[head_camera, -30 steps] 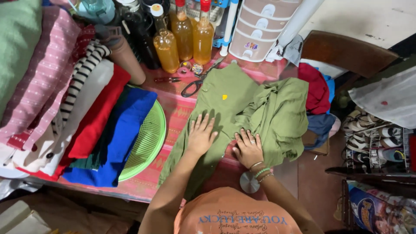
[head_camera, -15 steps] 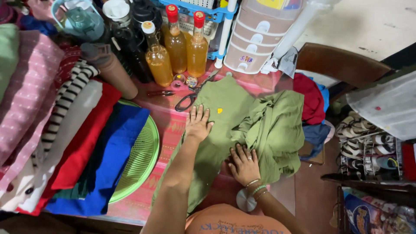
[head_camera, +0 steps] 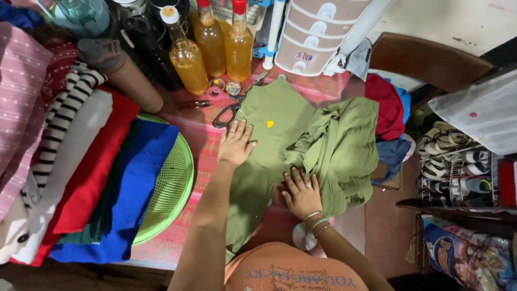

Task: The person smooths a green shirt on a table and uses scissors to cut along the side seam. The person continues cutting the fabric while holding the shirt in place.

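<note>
An olive green garment (head_camera: 301,145) lies spread on the table, its right half bunched in folds. My left hand (head_camera: 235,144) rests flat on its left edge, fingers apart. Lower down, my right hand (head_camera: 301,193), with a ring and bracelets at the wrist, presses on the garment's lower middle. A small yellow spot (head_camera: 270,123) sits on the cloth above my hands. Black-handled scissors (head_camera: 229,113) lie just beyond my left fingertips.
Three bottles of amber liquid (head_camera: 210,46) stand at the back beside a beige plastic drawer unit (head_camera: 323,32). A green mesh basket (head_camera: 172,183) holds blue cloth (head_camera: 134,183); red, striped and pink fabrics pile left. A wooden chair (head_camera: 425,59) and a shoe rack (head_camera: 458,167) stand right.
My left hand has slid up the garment toward the scissors. My right hand stays on the lower middle. The view has moved closer.
</note>
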